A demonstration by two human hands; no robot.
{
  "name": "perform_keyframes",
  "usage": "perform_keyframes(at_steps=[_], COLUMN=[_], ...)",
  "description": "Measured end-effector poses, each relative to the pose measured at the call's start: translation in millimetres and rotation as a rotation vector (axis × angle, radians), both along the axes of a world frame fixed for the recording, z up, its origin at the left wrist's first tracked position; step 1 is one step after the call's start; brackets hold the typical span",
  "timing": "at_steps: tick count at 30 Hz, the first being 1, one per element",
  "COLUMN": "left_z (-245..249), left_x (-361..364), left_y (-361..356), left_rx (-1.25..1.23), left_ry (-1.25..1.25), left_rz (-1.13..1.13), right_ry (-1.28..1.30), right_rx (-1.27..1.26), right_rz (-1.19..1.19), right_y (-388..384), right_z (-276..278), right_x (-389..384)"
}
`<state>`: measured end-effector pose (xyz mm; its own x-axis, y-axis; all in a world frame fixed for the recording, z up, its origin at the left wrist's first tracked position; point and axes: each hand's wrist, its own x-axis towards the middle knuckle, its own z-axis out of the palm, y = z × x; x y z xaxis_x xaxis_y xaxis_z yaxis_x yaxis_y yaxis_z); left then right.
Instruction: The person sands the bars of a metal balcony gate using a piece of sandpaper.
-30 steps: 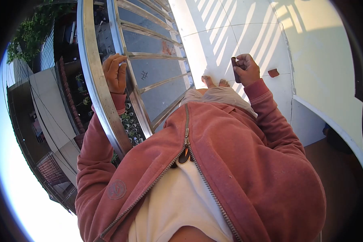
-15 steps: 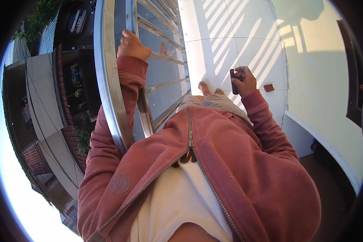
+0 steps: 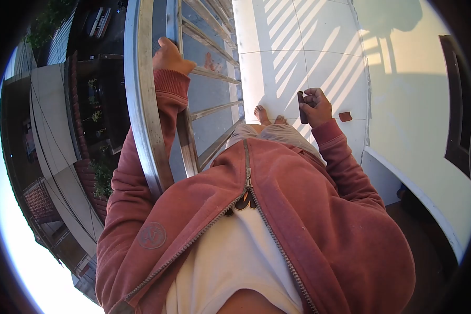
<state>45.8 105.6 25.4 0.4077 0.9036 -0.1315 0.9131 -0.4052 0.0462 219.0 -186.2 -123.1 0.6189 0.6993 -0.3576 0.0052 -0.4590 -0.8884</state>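
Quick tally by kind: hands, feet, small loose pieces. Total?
Hands: 2, left hand gripping the railing, right hand holding one piece
Bare feet: 2
Loose pieces: 2, dark brown piece held, red-brown piece on the floor
Total: 6
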Motion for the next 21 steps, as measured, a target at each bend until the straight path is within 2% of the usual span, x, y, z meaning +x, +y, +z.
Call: perform_keyframes(at_steps=[3, 5, 6, 8, 9, 11, 12, 14, 15, 17, 18, 20, 21], left_z=[2, -1, -8, -26, -29, -35, -36, -36, -53, -98, -94, -99, -112], left_x=[-5, -19, -26, -42, -51, -65, -70, -86, -101, -135, -130, -118, -110], left_y=[2, 9, 13, 21, 26, 32, 23, -2, -7, -13, -20, -30, -26], left_rx=[-0.031, -0.077, -0.082, -0.141, -0.145, -0.611, -0.610, -0.683, -0.680, -0.819, -1.057, -1.298, -1.620], left_ry=[-0.039, -0.199, -0.202, -0.539, -0.547, -1.005, -1.020, -1.502, -1.515, -0.979, -1.061, -1.154, -1.486], left_rz=[-0.006, -0.104, -0.103, -0.186, -0.178, -0.084, -0.071, 0.253, 0.262, 0.342, 0.413, 0.492, 0.188], right_ry=[0.027, 0.031, 0.036, 0.109, 0.178, 0.394, 0.407, 0.622, 0.640, 0.705, 0.698, 0.630, 0.622], right_rx=[0.044, 0.037, 0.034, 0.079, 0.127, 0.203, 0.206, 0.224, 0.222, 0.278, 0.266, 0.264, 0.257], right_rz=[0.050, 0.069, 0.108, 0.147, 0.149, 0.172, 0.214, 0.241, 0.247, 0.219, 0.231, 0.199, 0.208], right_y=[18, 34, 44, 65, 77, 102, 117, 144, 156, 177, 185, 193, 194], right_z=[7, 14, 20, 29, 32, 47, 54, 72, 79, 83, 79, 70, 71], right_x=[-7, -13, -15, -22, -27, -38, -44, -55, -62, -78, -85, -99, -102])
